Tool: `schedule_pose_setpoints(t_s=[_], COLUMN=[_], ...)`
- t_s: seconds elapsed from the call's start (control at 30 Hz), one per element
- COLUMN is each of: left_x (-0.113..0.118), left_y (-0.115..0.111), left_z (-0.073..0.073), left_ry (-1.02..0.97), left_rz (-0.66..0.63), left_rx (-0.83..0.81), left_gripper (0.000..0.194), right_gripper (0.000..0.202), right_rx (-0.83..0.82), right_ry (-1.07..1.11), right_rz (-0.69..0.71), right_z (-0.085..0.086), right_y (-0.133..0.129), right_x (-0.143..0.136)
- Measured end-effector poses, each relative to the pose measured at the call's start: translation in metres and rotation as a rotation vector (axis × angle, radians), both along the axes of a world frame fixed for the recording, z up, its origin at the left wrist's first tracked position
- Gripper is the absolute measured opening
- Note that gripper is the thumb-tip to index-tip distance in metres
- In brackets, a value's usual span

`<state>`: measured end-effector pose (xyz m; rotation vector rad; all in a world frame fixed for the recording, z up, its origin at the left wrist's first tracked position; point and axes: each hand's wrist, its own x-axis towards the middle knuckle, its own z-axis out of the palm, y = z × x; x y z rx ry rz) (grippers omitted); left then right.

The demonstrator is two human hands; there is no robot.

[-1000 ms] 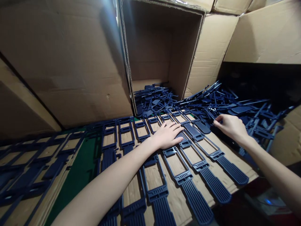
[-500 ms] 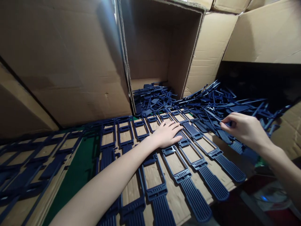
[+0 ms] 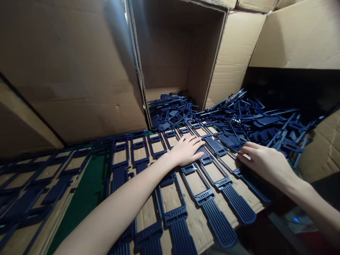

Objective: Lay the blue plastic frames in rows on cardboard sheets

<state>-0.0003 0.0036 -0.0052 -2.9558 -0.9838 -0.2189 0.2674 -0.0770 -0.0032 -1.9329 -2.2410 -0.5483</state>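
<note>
Dark blue plastic pieces, each with a rectangular frame and a ribbed, round-ended paddle (image 3: 240,205), lie in rows on a light brown board (image 3: 195,219). My left hand (image 3: 187,150) rests flat across the row, fingers spread, pressing on several of them and hiding parts of their frames. At the row's right end, my right hand (image 3: 261,159) is closed, its thumb and fingertips pinching the long edge of the last plastic piece (image 3: 249,184). That piece is tipped up on its side, so its paddle appears thin.
A tangled heap of similar pieces (image 3: 265,124) lies beyond my right hand. More spill from an open cardboard box (image 3: 170,85) at the back. Another loaded board (image 3: 42,219) is at left, beside a green surface (image 3: 82,191). Large cardboard boxes (image 3: 69,71) stand behind.
My right hand has come from the heap, left and downward to the row's right end. The last piece, flat before, is now tilted on edge. My left hand stays put.
</note>
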Motion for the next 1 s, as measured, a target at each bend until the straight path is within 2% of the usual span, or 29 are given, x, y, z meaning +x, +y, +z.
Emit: schedule_pose_setpoints(t_s=[0.37, 0.67, 0.87, 1.0], left_x=[0.001, 0.001, 0.0, 0.001], left_y=[0.0, -0.002, -0.002, -0.003], left_z=[0.0, 0.004, 0.002, 0.004], left_ry=[0.005, 0.015, 0.007, 0.021], left_rz=[0.004, 0.007, 0.009, 0.016], left_rx=[0.007, -0.007, 0.006, -0.004], left_gripper=[0.052, 0.052, 0.052, 0.052], right_gripper=[0.026, 0.029, 0.032, 0.034], right_rx=[-0.033, -0.045, 0.074, 0.016], right_ry=[0.306, 0.353, 0.403, 0.487], right_rz=[0.145, 0.168, 0.256, 0.217], right_z=[-0.014, -0.012, -0.014, -0.017], right_y=[0.004, 0.002, 0.009, 0.012], right_x=[0.016, 0.015, 0.012, 0.014])
